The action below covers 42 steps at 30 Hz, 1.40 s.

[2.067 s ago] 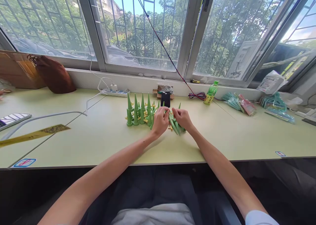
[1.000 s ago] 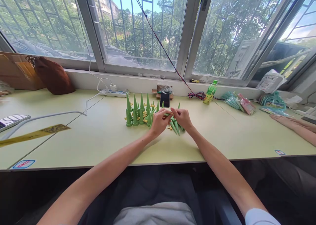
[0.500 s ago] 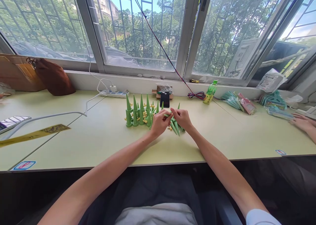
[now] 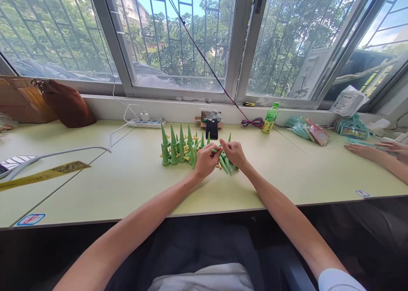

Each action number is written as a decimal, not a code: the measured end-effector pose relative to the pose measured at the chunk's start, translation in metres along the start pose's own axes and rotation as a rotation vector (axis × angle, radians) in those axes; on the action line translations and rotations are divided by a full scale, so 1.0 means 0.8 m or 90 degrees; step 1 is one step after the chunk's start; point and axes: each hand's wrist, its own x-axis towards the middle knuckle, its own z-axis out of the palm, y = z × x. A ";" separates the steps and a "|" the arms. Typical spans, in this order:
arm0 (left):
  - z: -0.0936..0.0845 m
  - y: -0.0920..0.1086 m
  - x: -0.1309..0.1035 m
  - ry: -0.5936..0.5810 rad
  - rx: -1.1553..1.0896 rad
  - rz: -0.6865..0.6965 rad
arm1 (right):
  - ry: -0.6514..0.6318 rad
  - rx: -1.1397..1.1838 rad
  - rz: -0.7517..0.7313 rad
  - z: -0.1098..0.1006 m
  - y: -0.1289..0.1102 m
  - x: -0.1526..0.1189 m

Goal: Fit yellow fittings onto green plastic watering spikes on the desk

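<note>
My left hand (image 4: 206, 159) is closed around a small green plastic spike (image 4: 216, 150), mostly hidden by the fingers. Right beside it, my right hand (image 4: 236, 155) pinches at the end of the same spike, its fingertips meeting those of the left. Whether a small part sits in that pinch cannot be made out. Left of my hands, several green cone-shaped spikes (image 4: 174, 153) stand upright in rows, with small yellow valve-like pieces (image 4: 188, 158) among them. Under and beside my right hand, loose green spikes (image 4: 226, 165) lie in a pile near a yellow piece (image 4: 219, 166).
A phone (image 4: 211, 129) lies behind the spikes, near a power strip (image 4: 148, 123). Farther right are a green drink bottle (image 4: 270, 118) and bagged items (image 4: 298, 127). A co-worker's hands (image 4: 366, 151) handle a clear packet at the right. A white cable (image 4: 70, 149) crosses the left side.
My hands keep nearly the same pose at the spike. At the right, the co-worker's hands have reached farther in over the table. The view has shifted slightly.
</note>
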 end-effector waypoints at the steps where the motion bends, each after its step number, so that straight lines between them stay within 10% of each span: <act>1: 0.000 0.000 0.001 0.003 0.003 -0.001 | 0.010 -0.007 -0.009 0.001 0.001 0.000; 8: -0.002 0.004 0.004 -0.001 -0.004 -0.067 | 0.129 0.003 -0.061 -0.004 -0.007 -0.004; 15: -0.002 0.003 -0.001 -0.008 -0.008 -0.153 | -0.002 0.021 -0.201 0.006 -0.014 -0.015; 25: 0.001 0.007 -0.002 0.024 -0.011 -0.165 | 0.039 -0.064 -0.246 0.013 -0.005 -0.011; 35: 0.001 0.009 0.003 0.086 0.100 -0.033 | 0.410 -0.073 -0.141 -0.035 0.027 0.012; 42: 0.005 0.011 -0.007 -0.089 0.079 0.004 | 0.365 -0.223 -0.028 -0.042 0.067 0.021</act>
